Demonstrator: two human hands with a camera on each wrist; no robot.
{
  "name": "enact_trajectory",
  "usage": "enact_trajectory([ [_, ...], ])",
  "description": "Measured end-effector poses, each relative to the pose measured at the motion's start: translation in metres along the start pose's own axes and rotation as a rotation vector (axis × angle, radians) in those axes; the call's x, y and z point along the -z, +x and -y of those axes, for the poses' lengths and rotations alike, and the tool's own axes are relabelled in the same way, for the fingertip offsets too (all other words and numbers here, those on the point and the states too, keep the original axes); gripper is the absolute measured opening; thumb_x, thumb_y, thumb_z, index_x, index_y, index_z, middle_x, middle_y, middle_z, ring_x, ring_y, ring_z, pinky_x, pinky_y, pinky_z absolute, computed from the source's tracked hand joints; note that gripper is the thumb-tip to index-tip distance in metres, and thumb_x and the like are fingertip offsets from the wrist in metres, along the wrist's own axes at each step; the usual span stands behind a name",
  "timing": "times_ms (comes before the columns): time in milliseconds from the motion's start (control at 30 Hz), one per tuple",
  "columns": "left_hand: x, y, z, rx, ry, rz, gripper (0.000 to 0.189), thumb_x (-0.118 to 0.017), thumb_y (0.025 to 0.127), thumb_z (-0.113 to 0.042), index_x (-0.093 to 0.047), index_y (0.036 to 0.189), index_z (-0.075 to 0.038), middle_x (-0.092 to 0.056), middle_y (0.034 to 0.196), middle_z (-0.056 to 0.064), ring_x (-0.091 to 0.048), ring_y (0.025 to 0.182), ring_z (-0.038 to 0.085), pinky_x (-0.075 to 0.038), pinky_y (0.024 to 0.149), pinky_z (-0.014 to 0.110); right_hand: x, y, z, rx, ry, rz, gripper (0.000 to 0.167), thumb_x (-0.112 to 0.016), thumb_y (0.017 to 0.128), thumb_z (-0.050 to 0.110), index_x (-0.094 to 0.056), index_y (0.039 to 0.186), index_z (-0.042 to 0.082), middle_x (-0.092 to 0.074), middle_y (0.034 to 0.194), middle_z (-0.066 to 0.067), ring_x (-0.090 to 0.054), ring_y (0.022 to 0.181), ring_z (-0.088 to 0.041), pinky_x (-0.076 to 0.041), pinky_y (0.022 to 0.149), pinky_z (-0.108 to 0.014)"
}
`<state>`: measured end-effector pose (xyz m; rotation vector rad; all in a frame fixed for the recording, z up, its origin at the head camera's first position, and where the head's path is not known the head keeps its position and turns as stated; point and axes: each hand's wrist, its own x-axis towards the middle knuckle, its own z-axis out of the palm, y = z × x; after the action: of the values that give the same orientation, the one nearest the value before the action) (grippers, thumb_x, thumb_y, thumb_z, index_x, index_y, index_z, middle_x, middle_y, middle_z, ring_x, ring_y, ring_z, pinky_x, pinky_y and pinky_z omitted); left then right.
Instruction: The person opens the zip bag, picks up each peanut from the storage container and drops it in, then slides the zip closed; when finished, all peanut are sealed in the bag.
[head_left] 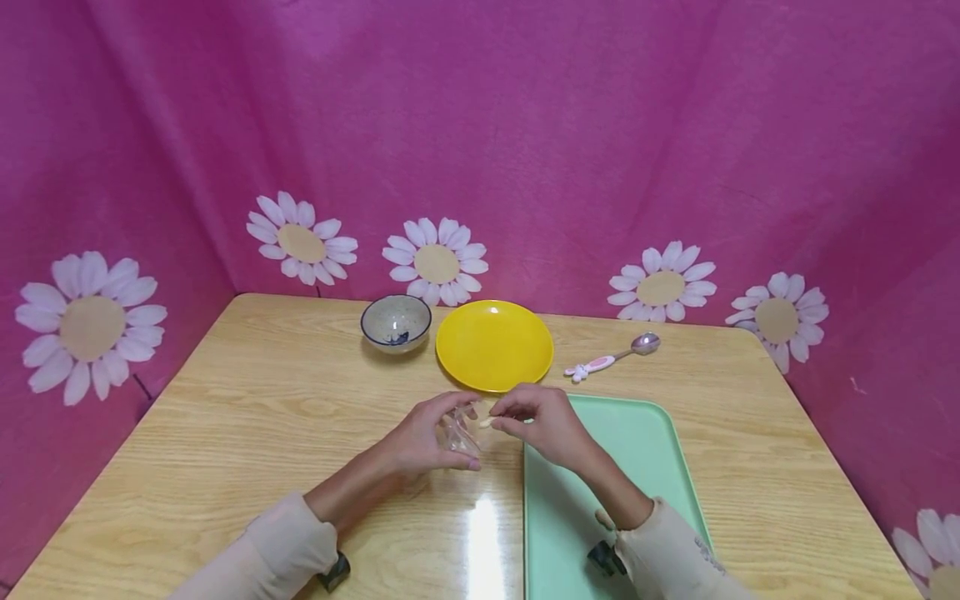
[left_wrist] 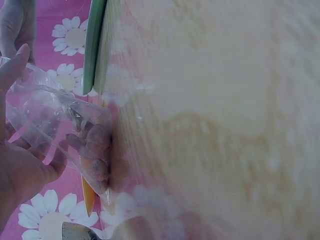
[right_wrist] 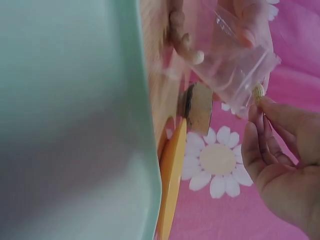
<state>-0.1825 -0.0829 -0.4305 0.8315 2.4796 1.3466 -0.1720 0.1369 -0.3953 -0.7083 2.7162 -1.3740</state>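
My left hand point(head_left: 420, 440) holds a clear plastic bag point(head_left: 459, 432) over the middle of the table, thumb and fingers spread around its mouth. Several unshelled peanuts point(left_wrist: 98, 145) sag in the lower part of the bag in the left wrist view. Just right of the opening, my right hand point(head_left: 549, 427) pinches one peanut point(right_wrist: 258, 93) between thumb and fingertips. In the right wrist view that peanut overlaps the edge of the bag.
Beyond the hands stand a yellow plate point(head_left: 495, 346) and a speckled bowl point(head_left: 393, 312) with a dark rim. To their right lies a spoon point(head_left: 602, 362) with a pink-and-white rabbit handle. A pale green tray point(head_left: 637, 433) lies under my right forearm. Pink flowered cloth point(head_left: 525, 150) hangs behind the wooden table.
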Motion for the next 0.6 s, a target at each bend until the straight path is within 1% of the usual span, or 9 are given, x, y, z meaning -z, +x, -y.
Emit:
enact_trajectory([
  [133,0.000,0.000,0.000,-0.013,0.007,-0.007,0.077,-0.085,0.069,-0.031,-0.048,0.135,-0.016,-0.059,0.122,0.001,-0.054,0.113,0.020,-0.043,0.098,0.044,-0.004,0.001,0.003,-0.006,-0.011,0.024,0.015,-0.074,0.081,0.014,-0.073,0.096,0.010,-0.070,0.086,0.000,-0.063,0.076,-0.008,-0.054,0.071,-0.020],
  [233,0.000,0.000,-0.001,0.000,-0.004,-0.003,0.078,-0.085,0.069,-0.030,-0.047,0.135,-0.016,-0.059,0.122,0.003,-0.054,0.113,0.020,-0.043,0.098,0.044,-0.001,0.000,0.005,-0.019,-0.023,0.042,0.016,-0.073,0.083,0.013,-0.073,0.098,0.010,-0.071,0.087,0.000,-0.063,0.078,-0.009,-0.055,0.073,-0.022],
  [333,-0.001,0.000,-0.002,0.014,-0.021,0.005,0.078,-0.085,0.069,-0.027,-0.047,0.136,-0.016,-0.060,0.121,0.006,-0.054,0.112,0.021,-0.042,0.097,0.045,0.006,-0.004,0.004,-0.042,-0.036,0.042,0.014,-0.072,0.083,0.012,-0.073,0.097,0.012,-0.071,0.088,0.001,-0.063,0.079,-0.010,-0.056,0.075,-0.023],
  [433,-0.001,0.000,-0.002,0.020,-0.031,0.006,0.077,-0.085,0.070,-0.025,-0.046,0.136,-0.015,-0.061,0.122,0.007,-0.054,0.112,0.021,-0.042,0.098,0.046,0.014,-0.010,-0.002,-0.066,-0.042,0.042,0.013,-0.072,0.083,0.011,-0.073,0.096,0.012,-0.070,0.088,0.001,-0.062,0.079,-0.010,-0.055,0.075,-0.023],
  [567,-0.002,0.000,-0.001,0.016,-0.027,-0.002,0.078,-0.085,0.069,-0.024,-0.047,0.136,-0.014,-0.061,0.122,0.008,-0.054,0.113,0.023,-0.042,0.099,0.046,0.025,-0.022,-0.013,-0.084,-0.057,0.061,0.014,-0.072,0.083,0.012,-0.072,0.097,0.008,-0.071,0.090,-0.002,-0.063,0.081,-0.011,-0.054,0.075,-0.023],
  [600,-0.002,0.000,-0.001,0.014,-0.028,-0.003,0.078,-0.085,0.069,-0.024,-0.047,0.136,-0.013,-0.061,0.122,0.008,-0.054,0.114,0.022,-0.041,0.099,0.046,0.027,-0.025,-0.016,-0.099,-0.061,0.067,0.015,-0.072,0.083,0.013,-0.072,0.097,0.008,-0.071,0.090,-0.002,-0.063,0.081,-0.010,-0.054,0.075,-0.022],
])
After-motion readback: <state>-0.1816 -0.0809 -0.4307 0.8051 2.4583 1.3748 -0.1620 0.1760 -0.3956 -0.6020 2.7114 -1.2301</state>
